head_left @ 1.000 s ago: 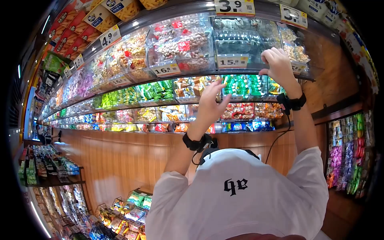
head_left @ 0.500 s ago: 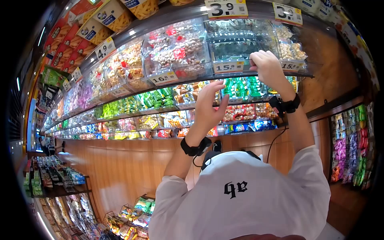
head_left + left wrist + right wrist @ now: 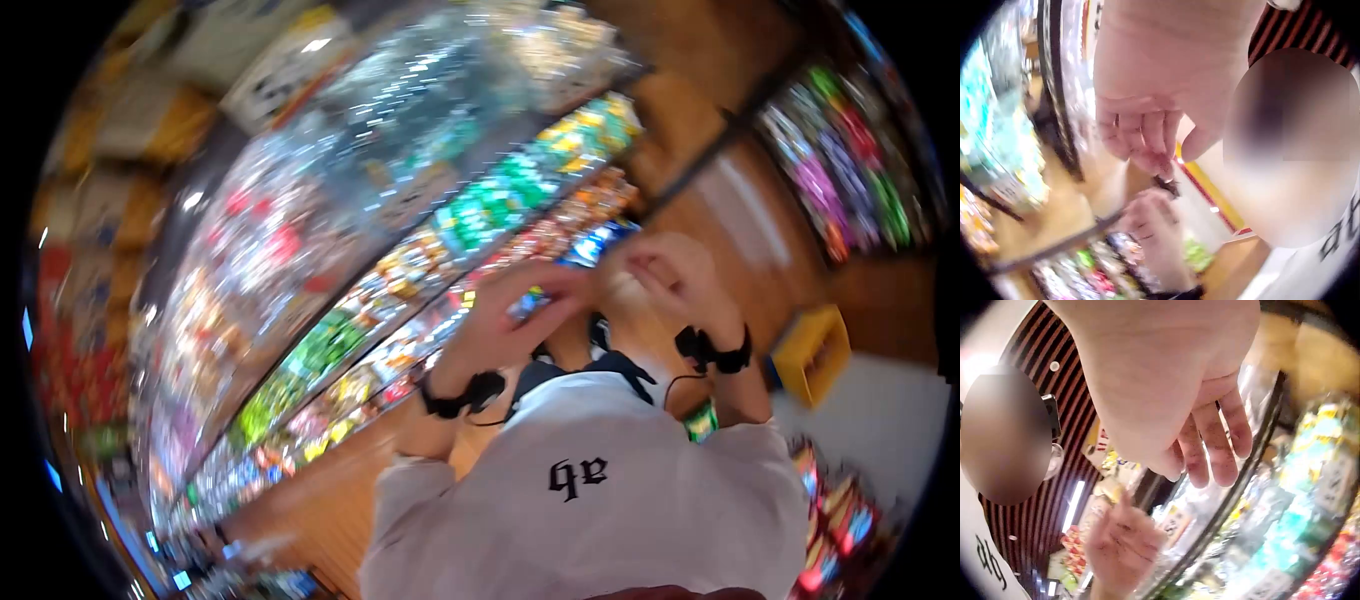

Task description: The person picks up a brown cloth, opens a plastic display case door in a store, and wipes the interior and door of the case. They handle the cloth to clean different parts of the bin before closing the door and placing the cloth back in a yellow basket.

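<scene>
Bright shop light, heavy motion blur, fisheye edges.

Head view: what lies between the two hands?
The left hand and right hand nearly meet there; only a pale smear shows between them, too blurred to identify in the head view.

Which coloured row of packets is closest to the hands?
The blue packets, the lowest row, just above the right hand; the orange row and the green row lie farther off.

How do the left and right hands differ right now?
The left hand sits lower, by the shelves; the right hand higher, by the wooden wall. The right hand's fingers curl loosely round nothing; the left hand's grip is too blurred to tell. Both wear black wrist straps.
</scene>
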Available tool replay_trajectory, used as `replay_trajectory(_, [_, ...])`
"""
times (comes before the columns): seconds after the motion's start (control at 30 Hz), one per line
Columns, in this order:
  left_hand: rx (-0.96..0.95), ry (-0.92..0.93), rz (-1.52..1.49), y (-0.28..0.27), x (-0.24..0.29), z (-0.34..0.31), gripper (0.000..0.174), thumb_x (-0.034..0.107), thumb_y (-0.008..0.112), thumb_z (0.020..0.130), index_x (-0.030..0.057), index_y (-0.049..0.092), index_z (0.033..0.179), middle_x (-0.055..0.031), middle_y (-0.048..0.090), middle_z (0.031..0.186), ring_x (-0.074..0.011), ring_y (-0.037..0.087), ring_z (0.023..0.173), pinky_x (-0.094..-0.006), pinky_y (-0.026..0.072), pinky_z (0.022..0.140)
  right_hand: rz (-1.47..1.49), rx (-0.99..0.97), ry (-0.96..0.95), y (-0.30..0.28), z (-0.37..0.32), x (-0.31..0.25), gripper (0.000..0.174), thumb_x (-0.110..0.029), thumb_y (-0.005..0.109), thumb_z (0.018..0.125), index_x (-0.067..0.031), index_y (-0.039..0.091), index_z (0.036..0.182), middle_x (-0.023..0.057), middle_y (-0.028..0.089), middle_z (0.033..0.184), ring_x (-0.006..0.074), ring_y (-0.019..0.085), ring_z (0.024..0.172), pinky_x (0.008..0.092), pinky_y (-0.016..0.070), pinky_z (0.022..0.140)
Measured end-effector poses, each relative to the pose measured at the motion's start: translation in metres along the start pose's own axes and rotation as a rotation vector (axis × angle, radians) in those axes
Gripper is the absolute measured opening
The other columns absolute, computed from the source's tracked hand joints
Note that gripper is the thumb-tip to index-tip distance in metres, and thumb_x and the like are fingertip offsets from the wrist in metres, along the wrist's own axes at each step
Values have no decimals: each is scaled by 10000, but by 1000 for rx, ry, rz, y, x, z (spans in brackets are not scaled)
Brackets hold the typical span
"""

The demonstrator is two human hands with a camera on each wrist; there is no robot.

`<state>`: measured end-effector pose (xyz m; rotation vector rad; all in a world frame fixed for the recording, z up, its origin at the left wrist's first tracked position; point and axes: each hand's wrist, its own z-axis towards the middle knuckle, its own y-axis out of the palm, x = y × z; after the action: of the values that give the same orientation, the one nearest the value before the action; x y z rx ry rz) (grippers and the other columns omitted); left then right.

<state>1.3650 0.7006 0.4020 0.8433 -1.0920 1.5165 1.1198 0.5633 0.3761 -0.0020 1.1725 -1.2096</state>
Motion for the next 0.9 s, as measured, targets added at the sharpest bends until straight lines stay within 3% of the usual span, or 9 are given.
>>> replay_trajectory(0.03, [-47,-1,-199,0,16,4,273,11,690,923,3,716,1195,-85,724,985,-192,684,841,-299,504,682,-116,9,-22,-9,-24,3,177,-85,807,859,-65,720,1012,112,730,919,315,701,821,392,548,707])
replay_trajectory(0.07, [-143,86,-374,3,33,17,329,12,673,873,-15,703,1200,-69,701,843,-176,644,716,-296,468,610,-151,-26,77,-23,-53,1,137,-67,775,896,-43,713,1015,131,729,918,323,712,852,399,546,744])
replay_trajectory(0.13, [-380,239,-528,5,62,54,195,145,718,885,46,673,1047,-18,642,770,-138,579,634,-284,407,551,-220,-65,376,-42,-114,2,122,-82,765,913,-34,715,1014,136,727,909,319,713,851,395,548,748])
replay_trajectory(0.2, [-664,348,-521,19,80,97,209,277,763,896,106,642,895,33,583,698,-101,514,552,-273,347,492,-241,45,468,-58,-157,-9,115,-128,751,924,-61,700,1002,125,697,838,296,693,770,390,543,687])
replay_trajectory(0.27, [-908,413,-529,63,91,129,353,410,808,908,167,612,742,85,523,626,-63,449,470,-261,286,434,-317,122,518,-79,-202,-14,110,-116,748,922,-41,692,978,129,699,824,297,694,738,388,544,678])
replay_trajectory(0.37, [-1100,597,-570,145,103,165,325,390,795,892,155,622,747,73,526,625,-77,449,475,-268,291,442,-342,241,643,-105,-258,-18,109,-109,741,924,-19,682,944,133,698,822,300,693,738,388,540,672])
replay_trajectory(0.67, [-1375,857,-772,409,122,218,247,329,757,845,121,653,762,38,532,625,-119,452,491,-290,304,467,-497,458,887,-197,-428,0,152,-173,724,940,-33,670,966,141,662,791,338,653,757,433,509,693])
replay_trajectory(0.9, [-1321,924,-835,515,120,275,198,283,727,808,94,678,773,11,536,625,-152,454,504,-306,314,486,-397,493,998,-270,-473,45,179,-205,719,945,-32,687,977,149,695,838,366,676,801,445,532,713])
